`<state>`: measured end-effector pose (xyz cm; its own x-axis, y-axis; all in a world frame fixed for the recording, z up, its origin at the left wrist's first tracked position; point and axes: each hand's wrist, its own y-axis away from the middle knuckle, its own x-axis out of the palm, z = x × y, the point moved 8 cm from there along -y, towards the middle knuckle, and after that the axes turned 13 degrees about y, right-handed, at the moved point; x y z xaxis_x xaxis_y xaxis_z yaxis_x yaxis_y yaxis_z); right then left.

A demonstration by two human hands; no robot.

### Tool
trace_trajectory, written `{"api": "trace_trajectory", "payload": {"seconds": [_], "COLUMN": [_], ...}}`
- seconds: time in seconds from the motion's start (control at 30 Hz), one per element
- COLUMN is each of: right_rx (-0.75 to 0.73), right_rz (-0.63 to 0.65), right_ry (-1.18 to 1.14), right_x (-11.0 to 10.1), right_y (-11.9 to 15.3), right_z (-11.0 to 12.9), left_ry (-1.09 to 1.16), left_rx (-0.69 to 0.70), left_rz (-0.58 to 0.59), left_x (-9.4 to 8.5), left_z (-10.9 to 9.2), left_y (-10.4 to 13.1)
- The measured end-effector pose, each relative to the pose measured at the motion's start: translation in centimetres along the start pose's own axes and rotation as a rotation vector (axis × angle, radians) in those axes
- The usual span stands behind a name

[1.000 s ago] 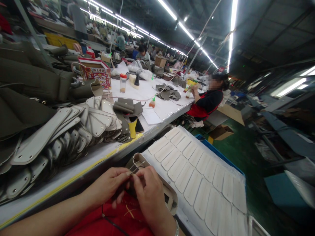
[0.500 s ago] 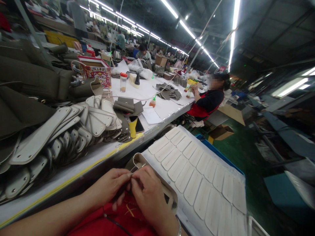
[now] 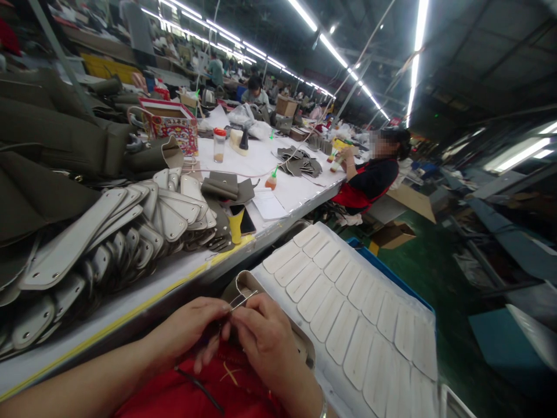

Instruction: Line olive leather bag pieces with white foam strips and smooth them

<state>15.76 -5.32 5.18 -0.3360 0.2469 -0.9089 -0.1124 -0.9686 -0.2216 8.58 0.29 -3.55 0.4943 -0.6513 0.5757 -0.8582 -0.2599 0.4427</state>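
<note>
I registered a small change of grip at 7 o'clock: over the last second the right hand had shifted outward and the slim metal piece had come to lie slightly flatter across the gap between the hands. I judged this a fine adjustment of the hold, with the work on the piece still in progress. The fingers of the left hand were clamped on its left end, thumb against forefinger; the right fingers were drawn together on its lower side, though their exact contact was concealed from me. Just beyond the fingertips, the folded brown piece stood with its curved end raised; the right hand masked most of its middle and, compared with a second before, more of the dark opening near its pale far end. Below, toward 7 o'clock, a red apron covered the lap. Working room was limited on both sides. The edge of the bench ran close to the left forearm, and a white board carrying rows of white pieces lay at 4 to 5 o'clock, just beside the right hand. I logged a heap of pale straps at 9 o'clock, brown panels at 10, a green-tipped bottle near the dial centre, and a seated co-worker between 2 and 3, well apart from the hands.
</note>
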Motion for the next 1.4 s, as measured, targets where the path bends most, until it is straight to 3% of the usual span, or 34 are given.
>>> {"api": "trace_trajectory", "payload": {"seconds": [0.37, 0.8, 1.0, 1.4], "right_rx": [-0.061, -0.082, -0.055, 0.096], "right_rz": [0.071, 0.039, 0.008, 0.065], "right_ry": [0.043, 0.083, 0.038, -0.136], "right_x": [-0.5, -0.9, -0.9, -0.5], "right_y": [0.4, 0.9, 1.0, 1.0], "right_z": [-0.1, 0.0, -0.2, -0.7], "left_ry": [0.072, 0.054, 0.061, 0.075], "left_rx": [-0.073, -0.092, -0.057, -0.001], "left_rz": [0.013, 0.029, 0.051, 0.085], "left_x": [-0.2, 0.0, 0.5, 0.8], "left_z": [0.9, 0.5, 0.2, -0.1], "left_y": [-0.2, -0.1, -0.1, 0.0]}}
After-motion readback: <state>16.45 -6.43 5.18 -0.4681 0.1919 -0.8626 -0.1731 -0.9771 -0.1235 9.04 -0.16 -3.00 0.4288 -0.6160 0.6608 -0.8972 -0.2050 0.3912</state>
